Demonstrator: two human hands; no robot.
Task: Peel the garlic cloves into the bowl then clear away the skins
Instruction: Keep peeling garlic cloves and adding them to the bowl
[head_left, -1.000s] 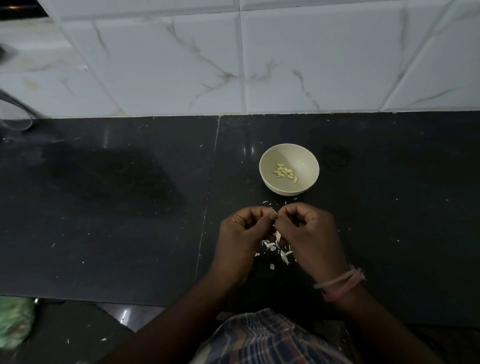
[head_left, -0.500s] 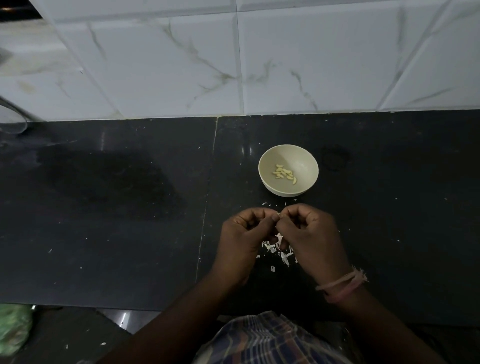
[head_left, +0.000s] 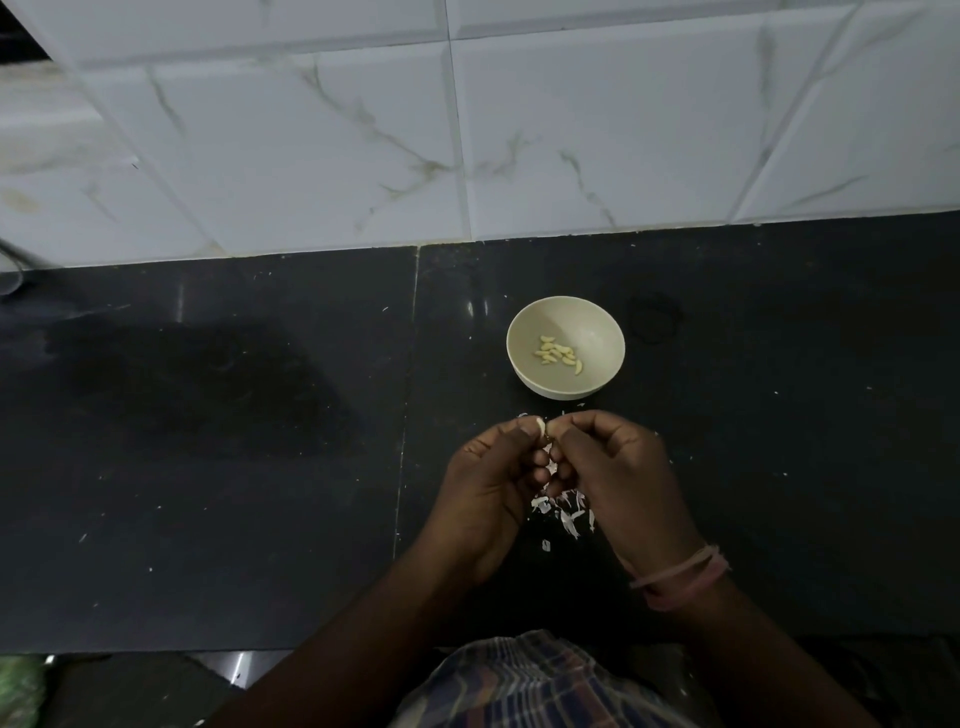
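Note:
A small cream bowl (head_left: 597, 325) stands on the black counter and holds several peeled garlic cloves (head_left: 558, 354). Just in front of it, my left hand (head_left: 488, 488) and my right hand (head_left: 618, 478) meet fingertip to fingertip, both with curled fingers. Between their tips they pinch a pale garlic clove (head_left: 698, 426) that is mostly hidden by the fingers. White garlic skins (head_left: 569, 514) lie scattered on the counter under and between my hands.
The black counter (head_left: 234, 467) runs left and right, with a seam at its middle and tiny skin flecks scattered over it. A white marble-tiled wall (head_left: 467, 145) rises behind. The counter's front edge is near my body. Something green (head_left: 21, 686) sits low at the left.
My hands have stayed together in front of the bowl, shifting only slightly as they work the clove. The bowl has not moved.

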